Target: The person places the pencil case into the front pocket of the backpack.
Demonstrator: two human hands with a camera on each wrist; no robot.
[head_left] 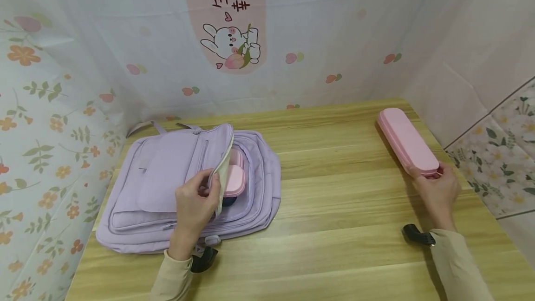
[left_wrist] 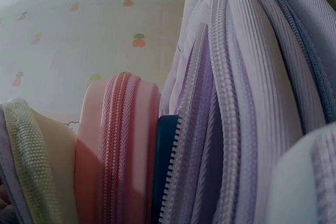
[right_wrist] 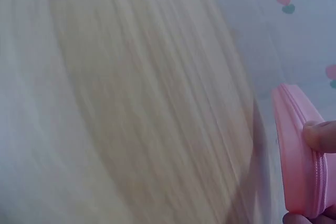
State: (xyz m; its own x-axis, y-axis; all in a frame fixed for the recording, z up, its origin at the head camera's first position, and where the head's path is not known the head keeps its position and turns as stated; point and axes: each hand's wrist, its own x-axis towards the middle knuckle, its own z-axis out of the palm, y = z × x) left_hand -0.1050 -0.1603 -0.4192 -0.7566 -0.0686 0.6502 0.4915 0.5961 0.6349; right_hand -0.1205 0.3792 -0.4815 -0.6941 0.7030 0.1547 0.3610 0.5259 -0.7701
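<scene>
On the left of the table lies a lilac backpack [head_left: 167, 166], its front pocket unzipped. My left hand [head_left: 196, 199] pinches the edge of the pocket flap [head_left: 225, 161] and holds it raised. Two pink cases [head_left: 235, 181] show inside the pocket, with a dark blue item [head_left: 229, 201] under them, mostly hidden. In the left wrist view one pink zipped case [left_wrist: 118, 150] stands between the flap and the dark blue item [left_wrist: 166, 166]. At the far right, my right hand [head_left: 439, 192] grips the near end of a long pink zipped pencil case [head_left: 407, 140]; its thumb [right_wrist: 320, 137] presses the side.
The wooden table [head_left: 326, 189] runs between the backpack and the pencil case. A printed cloth [head_left: 326, 36] hangs behind it, and a flowered cloth [head_left: 46, 152] hangs on the left. Backpack straps [head_left: 146, 127] stick out at the back left.
</scene>
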